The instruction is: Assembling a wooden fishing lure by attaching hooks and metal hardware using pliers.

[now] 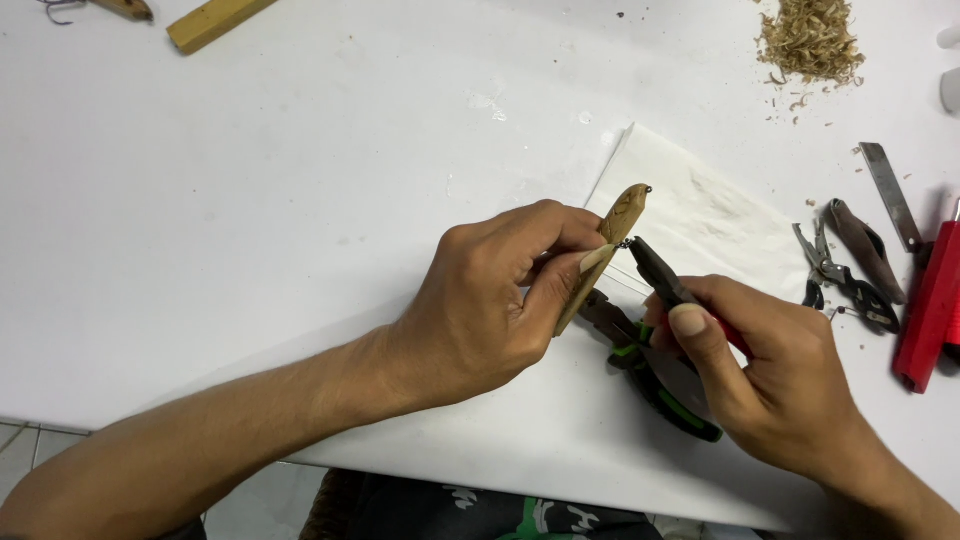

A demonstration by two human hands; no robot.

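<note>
Left hand (490,300) closed around slim carved tan wooden lure body (607,250), held tilted above white tabletop (250,200), upper end with small metal eyelet pointing up and right. Right hand (760,370) gripping small dark needle-nose pliers with red handles (660,280); tips touching lure body at a small metal ring on its side, just beside left thumb. Whether tips clamp the ring: too small to tell. Under both hands, lying on tabletop: larger pliers with black-and-green handles (650,375), partly hidden. Behind lure: folded white paper sheet (700,215), faint brown smudges on it. Right of sheet: grey metal split-ring pliers (835,275), dark brown curved tool (865,245) touching them, flat metal blade (890,195), long red bar-shaped tool (930,305). Far right top: loose pile of light wood shavings (810,40). Top left, well apart: square yellow wooden stick (215,20) and second brown wooden lure with treble hook (105,8), cut off by frame edge.
</note>
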